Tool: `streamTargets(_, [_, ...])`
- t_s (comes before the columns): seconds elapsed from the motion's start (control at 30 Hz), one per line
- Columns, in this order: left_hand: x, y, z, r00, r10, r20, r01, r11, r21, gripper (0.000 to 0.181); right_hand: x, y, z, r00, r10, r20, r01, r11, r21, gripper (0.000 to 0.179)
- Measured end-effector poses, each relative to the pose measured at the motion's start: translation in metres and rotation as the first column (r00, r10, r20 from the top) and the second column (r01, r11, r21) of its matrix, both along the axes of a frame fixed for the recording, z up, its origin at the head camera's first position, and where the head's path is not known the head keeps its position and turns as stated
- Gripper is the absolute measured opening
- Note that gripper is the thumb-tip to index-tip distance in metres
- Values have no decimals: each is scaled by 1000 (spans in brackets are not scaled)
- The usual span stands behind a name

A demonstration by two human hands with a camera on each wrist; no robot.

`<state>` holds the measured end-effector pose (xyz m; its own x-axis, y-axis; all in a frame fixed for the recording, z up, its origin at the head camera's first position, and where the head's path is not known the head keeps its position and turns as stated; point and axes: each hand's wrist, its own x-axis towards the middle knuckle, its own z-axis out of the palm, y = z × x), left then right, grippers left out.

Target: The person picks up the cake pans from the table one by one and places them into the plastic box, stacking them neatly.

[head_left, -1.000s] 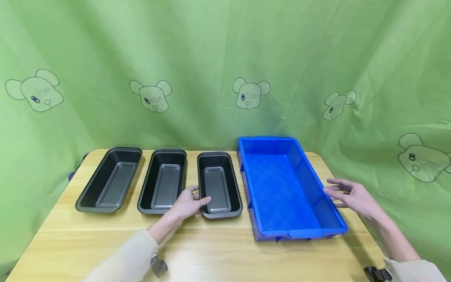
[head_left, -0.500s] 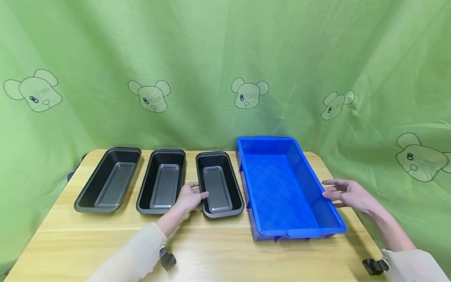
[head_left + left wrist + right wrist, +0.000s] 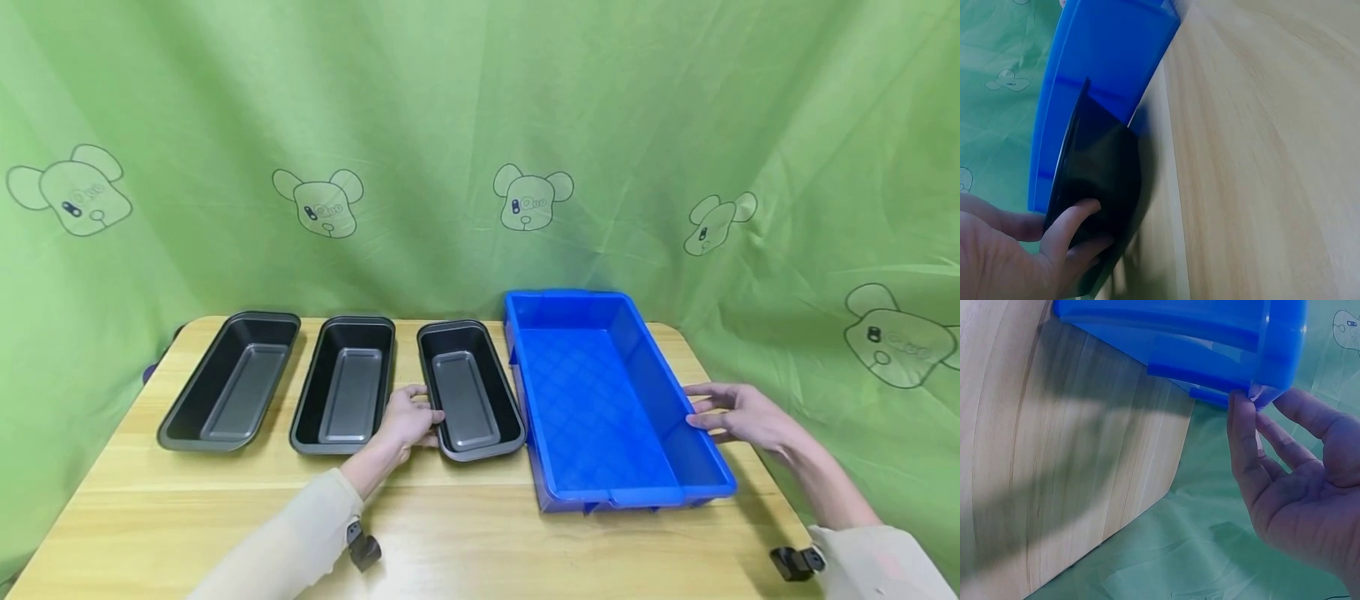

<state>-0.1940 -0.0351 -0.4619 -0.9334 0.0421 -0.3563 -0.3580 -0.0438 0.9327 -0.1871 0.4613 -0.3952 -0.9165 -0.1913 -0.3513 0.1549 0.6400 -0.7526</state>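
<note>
In the head view my left hand (image 3: 408,418) grips the left rim of the rightmost black loaf pan (image 3: 467,398). Its thumb lies over the rim, while the fingers press the outer wall, as the left wrist view shows. That pan stands slanted, its near right corner right at the side of a blue plastic bin (image 3: 600,408). My right hand (image 3: 742,417) holds the bin's right rim between thumb and fingertips. Fingertips meet the bin wall (image 3: 1210,362) just under the rim in the right wrist view.
Two more black loaf pans, a middle one (image 3: 354,392) and a left one (image 3: 243,387), stand side by side on the wooden table (image 3: 450,542). A green curtain (image 3: 420,250) with bear-head prints hangs right behind the table.
The near end of the right loaf pan has swung right toward the blue bin, and my left hand moved slightly right with it. My right hand has stayed at the bin's rim.
</note>
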Motion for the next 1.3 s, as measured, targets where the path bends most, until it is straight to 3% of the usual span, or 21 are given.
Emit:
streamTargets(0.3, [0,-3,-2,1000,8,10,-8,1000,20,60,1,-1,1,1000,-10,-1,10,1000,2,73])
streamTargets(0.5, [1,-7,3,1000,0,2,0,999,34,62,1,-2,1,1000,-12,-4,12,1000,6,73])
streamTargets(1.0, [-1,-14,32,999,39,-36,-38,998,44,64,0,0,0,1000,-6,-1,6,1000,2,73])
streamTargets(1.3, [-2,-14,50,998,13,-65,-11,999,35,65,1,-1,1,1000,-6,-2,6,1000,1,72])
